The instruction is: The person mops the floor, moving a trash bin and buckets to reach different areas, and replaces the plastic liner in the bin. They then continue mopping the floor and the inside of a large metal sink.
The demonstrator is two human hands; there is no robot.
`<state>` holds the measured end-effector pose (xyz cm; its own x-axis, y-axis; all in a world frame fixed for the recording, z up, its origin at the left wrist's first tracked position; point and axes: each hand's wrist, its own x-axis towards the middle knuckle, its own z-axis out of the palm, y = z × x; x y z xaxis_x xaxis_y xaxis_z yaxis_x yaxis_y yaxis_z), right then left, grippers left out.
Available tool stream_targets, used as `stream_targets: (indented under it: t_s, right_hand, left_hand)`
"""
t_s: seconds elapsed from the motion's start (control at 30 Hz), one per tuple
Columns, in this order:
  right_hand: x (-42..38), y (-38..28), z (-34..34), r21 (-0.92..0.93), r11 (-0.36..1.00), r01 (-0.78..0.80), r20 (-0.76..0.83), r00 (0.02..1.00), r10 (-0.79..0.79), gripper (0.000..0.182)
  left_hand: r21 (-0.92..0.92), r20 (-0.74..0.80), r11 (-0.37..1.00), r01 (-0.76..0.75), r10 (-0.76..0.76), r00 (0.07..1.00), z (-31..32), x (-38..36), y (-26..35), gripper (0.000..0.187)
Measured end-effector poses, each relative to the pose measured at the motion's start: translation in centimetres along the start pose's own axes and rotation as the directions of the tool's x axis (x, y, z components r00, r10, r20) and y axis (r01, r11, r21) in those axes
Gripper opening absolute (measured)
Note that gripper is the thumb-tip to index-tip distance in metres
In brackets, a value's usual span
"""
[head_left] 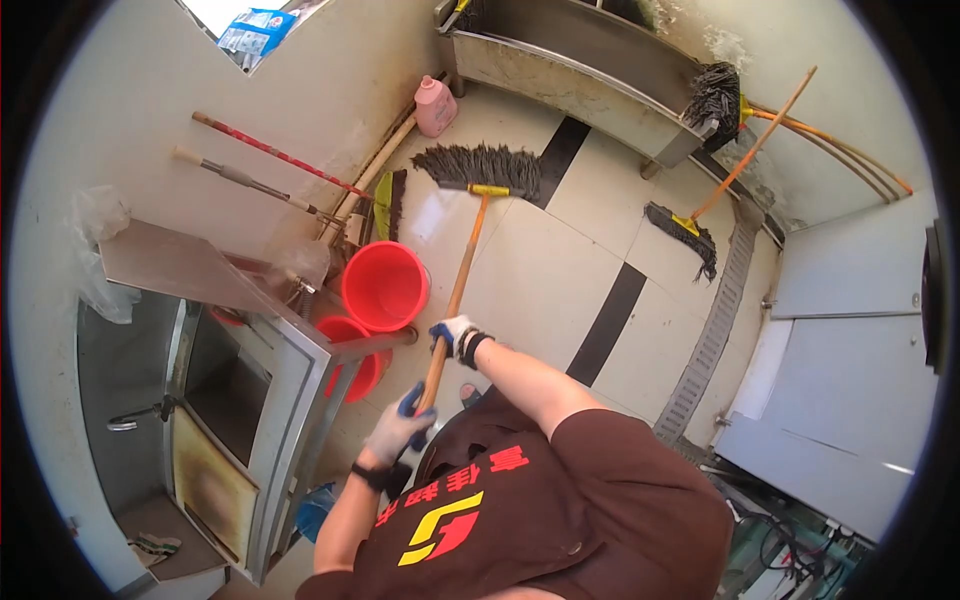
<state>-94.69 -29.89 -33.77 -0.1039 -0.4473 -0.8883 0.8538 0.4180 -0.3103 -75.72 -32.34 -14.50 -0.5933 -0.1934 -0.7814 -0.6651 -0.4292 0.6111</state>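
A mop with a wide head of grey strands lies spread on the tiled floor, its wooden handle running back toward my body. My right hand, in a white and blue work glove, is wrapped around the middle of that handle. Closer to my body, my left hand grips the handle's lower end in the same kind of glove. Part of the left fingers is hidden behind the handle. Left of the handle, near my right hand, stands a red bucket, with a second red bucket partly under the metal stand.
A metal trough runs along the far wall, beside a pink bottle. Another mop leans at the right near a drain grate. A green broom stands left. A metal sink unit and white cabinets flank me.
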Motion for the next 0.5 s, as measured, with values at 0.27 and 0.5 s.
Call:
stream_targets:
  t_s: [0.27,0.5]
  right_hand:
    - [4.1,14.7,7.6,0.109,0.955,-0.276,0.367,0.904,0.220,0.011]
    - [6.8,3.4,3.3,0.014,0.986,-0.163,0.081,0.984,0.162,0.010]
  left_hand:
    - [0.418,-0.276,0.907,-0.055,0.184,0.943,-10.6,-14.3,-9.4,0.059]
    - [0.373,-0.359,0.920,0.120,0.024,0.933,-4.5,-3.2,-0.4,0.054]
